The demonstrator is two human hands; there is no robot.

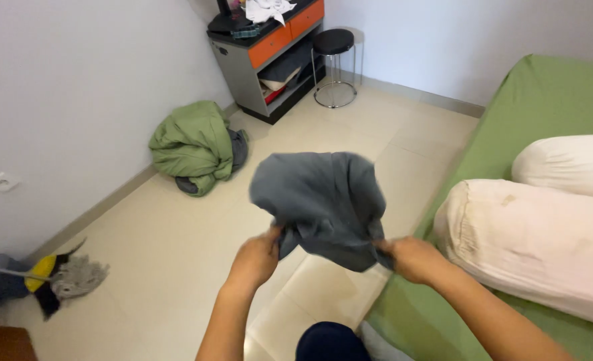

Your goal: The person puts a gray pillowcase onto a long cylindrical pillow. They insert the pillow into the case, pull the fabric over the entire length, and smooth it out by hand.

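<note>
Fingers of both hands — left hand (255,259), right hand (413,259) — pinch a rumpled, blurred grey cloth (323,200).

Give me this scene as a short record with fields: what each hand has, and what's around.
left hand: pinching the lower left edge of a grey cloth
right hand: gripping the cloth's lower right edge
cloth: held up in the air, bunched, blurred
bed: green sheet, to the right, with two pale bolster pillows
floor: pale tiles; a crumpled green bundle by the wall, a mop head at left
far wall: cabinet with orange drawers, black round stool
</note>
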